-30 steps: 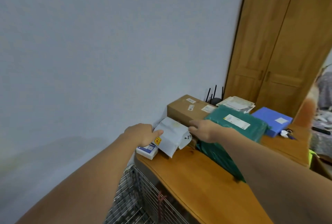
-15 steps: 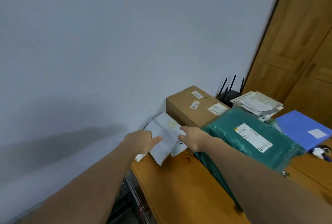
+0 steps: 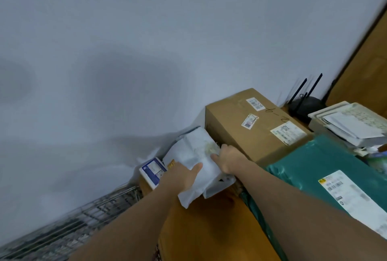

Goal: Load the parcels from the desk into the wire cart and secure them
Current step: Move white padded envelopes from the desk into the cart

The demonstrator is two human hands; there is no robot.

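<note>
A white plastic mailer [image 3: 193,153] lies at the desk's far left corner against the wall. My left hand [image 3: 180,177] grips its left side with the thumb on top. My right hand [image 3: 227,157] holds its right edge, beside a brown cardboard box [image 3: 251,126]. A small blue-and-white box [image 3: 151,169] sits just left of my left hand. A green mailer bag [image 3: 326,168] with a white label lies to the right, partly under my right forearm. The wire cart [image 3: 83,219] stands below the desk's left end.
The wooden desk [image 3: 209,235] runs along a grey wall. Behind the cardboard box stands a black router [image 3: 303,103] with antennas. A stack of papers in a white tray [image 3: 351,124] sits at far right, with a wooden door [image 3: 366,72] beyond.
The view has tilted and swung left, closer to the desk corner. Both hands stay on the white mailer, and the small blue-and-white box and the cart show again.
</note>
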